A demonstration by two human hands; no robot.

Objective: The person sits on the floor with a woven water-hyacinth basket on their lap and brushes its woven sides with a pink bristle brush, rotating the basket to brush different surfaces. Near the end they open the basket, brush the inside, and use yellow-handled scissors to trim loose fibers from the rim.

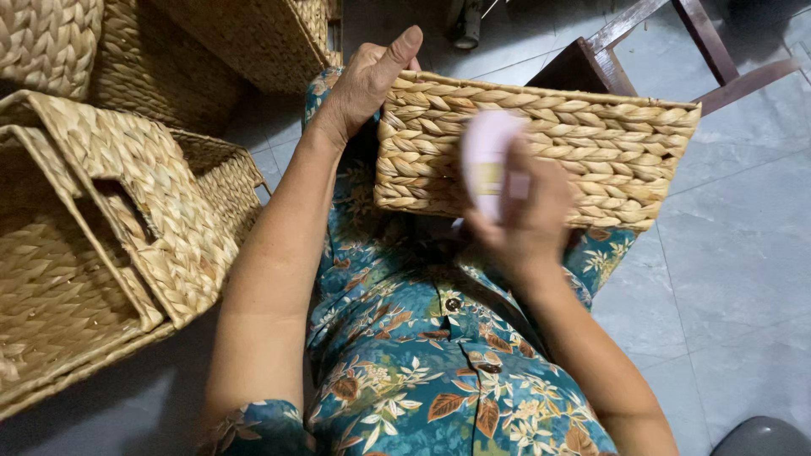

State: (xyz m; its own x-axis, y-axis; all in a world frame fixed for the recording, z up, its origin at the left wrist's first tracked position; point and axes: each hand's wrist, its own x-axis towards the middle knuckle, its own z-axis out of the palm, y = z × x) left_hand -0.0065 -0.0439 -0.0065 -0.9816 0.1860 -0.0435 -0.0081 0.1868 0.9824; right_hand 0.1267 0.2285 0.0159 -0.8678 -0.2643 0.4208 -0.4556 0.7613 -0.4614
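Fingers (pixel 397 55) of the left hand (pixel 367 84) clasp the woven basket's (pixel 591 143) left rim, thumb raised. Right hand (pixel 528 215), curled closed, presses a blurred pink object (pixel 486 152) against the basket's side. 2 woven baskets (pixel 110 228) lie beside the lap on the floor (pixel 735 253).

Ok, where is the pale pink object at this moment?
In the head view the pale pink object sits centre frame, gripped in the right hand against the side of the woven basket, whose left corner the left hand holds.

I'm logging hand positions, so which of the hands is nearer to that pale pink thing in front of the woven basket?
Right. The right hand holds the blurred pale pink object against the basket's side. The left hand grips the basket's upper left corner, apart from the pink object.
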